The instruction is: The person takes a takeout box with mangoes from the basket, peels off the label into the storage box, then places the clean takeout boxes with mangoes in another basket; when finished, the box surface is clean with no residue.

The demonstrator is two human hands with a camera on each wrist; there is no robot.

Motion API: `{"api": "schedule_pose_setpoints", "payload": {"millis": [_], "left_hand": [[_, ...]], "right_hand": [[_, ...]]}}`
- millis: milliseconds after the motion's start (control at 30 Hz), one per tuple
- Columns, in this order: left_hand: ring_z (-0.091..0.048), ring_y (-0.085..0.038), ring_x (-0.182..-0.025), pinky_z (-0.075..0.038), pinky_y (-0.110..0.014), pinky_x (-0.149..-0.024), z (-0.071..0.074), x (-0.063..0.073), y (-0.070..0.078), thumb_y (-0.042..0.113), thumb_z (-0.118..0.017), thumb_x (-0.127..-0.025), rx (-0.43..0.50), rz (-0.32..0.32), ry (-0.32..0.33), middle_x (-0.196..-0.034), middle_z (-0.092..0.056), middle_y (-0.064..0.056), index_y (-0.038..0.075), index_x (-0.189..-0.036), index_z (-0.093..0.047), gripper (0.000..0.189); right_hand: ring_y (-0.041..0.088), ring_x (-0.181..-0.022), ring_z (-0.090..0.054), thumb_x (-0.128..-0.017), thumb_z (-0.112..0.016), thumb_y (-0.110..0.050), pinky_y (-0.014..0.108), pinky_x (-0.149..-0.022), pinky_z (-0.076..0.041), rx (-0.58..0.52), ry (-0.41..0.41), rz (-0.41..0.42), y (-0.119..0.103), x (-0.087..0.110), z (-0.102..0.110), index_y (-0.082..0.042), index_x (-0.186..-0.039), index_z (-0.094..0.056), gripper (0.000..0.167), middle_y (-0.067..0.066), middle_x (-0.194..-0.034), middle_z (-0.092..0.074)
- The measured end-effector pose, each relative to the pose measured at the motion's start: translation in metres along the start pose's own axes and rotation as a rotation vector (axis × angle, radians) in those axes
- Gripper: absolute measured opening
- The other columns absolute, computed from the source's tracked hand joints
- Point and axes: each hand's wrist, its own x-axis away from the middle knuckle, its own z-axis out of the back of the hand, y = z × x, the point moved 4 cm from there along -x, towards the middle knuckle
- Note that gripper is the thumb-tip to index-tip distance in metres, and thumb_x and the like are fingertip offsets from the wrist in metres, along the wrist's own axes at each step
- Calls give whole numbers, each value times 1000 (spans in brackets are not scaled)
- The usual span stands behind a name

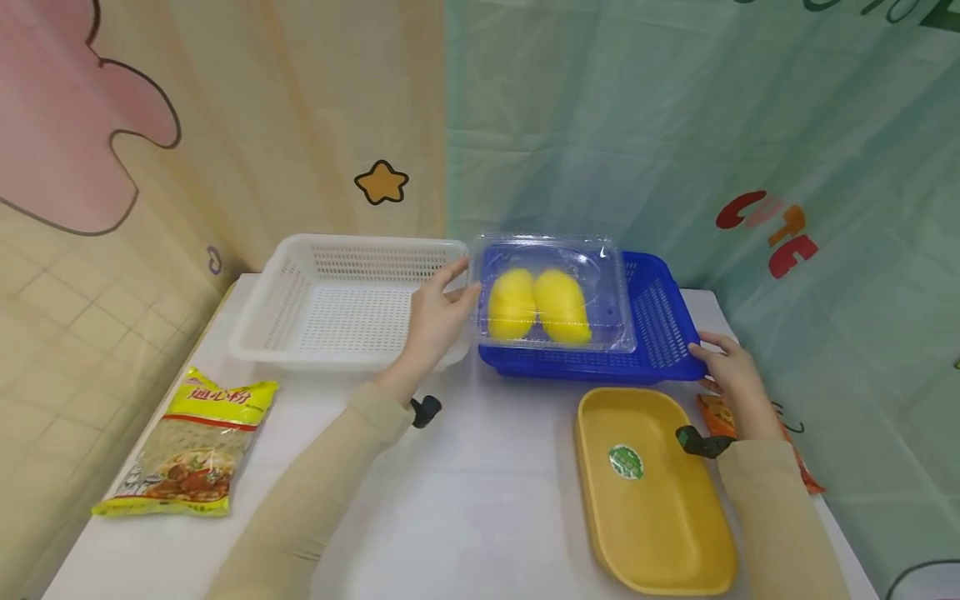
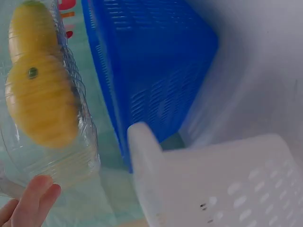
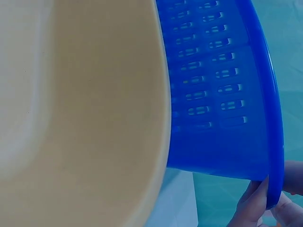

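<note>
My left hand pinches the left edge of a clear plastic clamshell box between thumb and fingers. Two yellow mango-like fruits lie side by side inside the box. It hangs above a blue perforated basket; in the left wrist view a gap shows between the box and the basket's rim. At the basket's right front corner, my right hand grips the rim, with the thumb on one side and fingers on the other in the right wrist view.
Left of the blue basket stands a white perforated basket, partly behind my left hand. A yellow tray with a green sticker lies at the front right. An orange packet is partly hidden under my right arm. A pasta bag lies at the left.
</note>
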Motion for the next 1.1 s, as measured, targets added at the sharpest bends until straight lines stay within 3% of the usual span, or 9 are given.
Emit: {"api": "schedule_pose_setpoints", "payload": {"millis": [100,233,300,500,567,667,800,900,1100], "left_hand": [[-66,-30,-116,-57,-33,-90,-17,-14,-8,18,-64,-95,-11,17,20,-145,-55,-10,8,-141,-52,48],[-65,-33,-117,-55,-36,-96,-36,-23,-8,17,-63,-96,-3,49,45,-143,-56,-12,6,-139,-52,46],[-64,-33,-118,-54,-37,-97,-46,-25,-4,17,-62,-96,-19,48,30,-143,-56,-13,6,-140,-51,47],[-66,-26,-110,-57,-34,-87,-72,-23,-11,21,-59,-98,-146,73,-49,-143,-56,-9,9,-142,-51,46],[-65,-27,-106,-55,-35,-87,-76,-22,-18,20,-59,-99,-180,84,-56,-143,-56,-11,7,-142,-50,46],[-61,-29,-103,-52,-39,-93,-81,-21,-25,17,-59,-98,-227,79,-53,-141,-56,-16,4,-143,-47,48],[-59,-30,-105,-50,-43,-98,-85,-20,-28,16,-58,-98,-276,69,-67,-140,-55,-19,3,-145,-44,50],[-59,-31,-115,-47,-44,-105,-87,-19,-31,19,-58,-98,-326,83,-99,-142,-54,-18,5,-145,-44,51],[-47,-36,-136,-39,-48,-114,-94,-15,-32,23,-55,-100,-406,104,-216,-148,-48,-20,2,-148,-41,54]], "right_hand": [[26,-111,-61,-94,-50,-59,38,-94,-56,-5,15,6,20,-23,1,-22,-157,-27,77,22,-148,-45],[30,-114,-60,-93,-49,-63,28,-80,-59,13,32,29,36,-45,3,-24,-157,-26,79,22,-147,-46],[31,-113,-60,-94,-51,-60,29,-79,-59,12,33,32,39,-51,4,-24,-157,-27,76,23,-146,-47],[31,-114,-60,-92,-47,-65,45,-99,-54,26,64,30,51,-65,2,-27,-157,-27,77,20,-145,-49],[31,-113,-60,-91,-49,-65,49,-101,-51,16,43,34,47,-60,2,-27,-157,-26,79,22,-145,-48],[28,-110,-61,-93,-51,-61,48,-103,-50,2,32,11,29,-37,2,-27,-157,-27,77,21,-146,-47],[29,-109,-61,-92,-52,-61,51,-105,-48,-15,34,12,35,-48,2,-27,-157,-26,77,21,-147,-46],[30,-107,-63,-90,-52,-65,53,-103,-48,-7,65,38,55,-74,2,-30,-155,-29,78,20,-143,-50],[39,-121,-55,-88,-50,-68,57,-108,-42,-29,66,39,62,-75,0,-30,-157,-25,82,22,-146,-46]]}}
